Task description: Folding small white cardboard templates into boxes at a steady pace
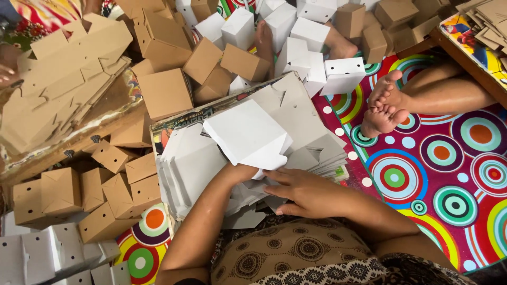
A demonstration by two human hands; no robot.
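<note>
White cardboard box (pixel 247 132), half folded, sits in the left hand (pixel 240 171), whose fingers curl under its bottom edge. Right hand (pixel 306 192) lies flat, fingers spread, on the stack of flat white blanks (pixel 306 124) just below the box.

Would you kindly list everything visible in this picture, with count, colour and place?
Half-folded box: one, white, centre, on the left hand.
Flat white blanks: stack, white, centre, under the hands.
Flat brown blanks: stack, brown, upper left.
Folded brown boxes: many, brown, left and top.
Folded white boxes: many, white, top centre and lower left.
Mat: one, red with coloured circles, right.
Another person's feet: two, upper right.
Left hand: under the half-folded box.
Right hand: flat on the white blanks.
</note>
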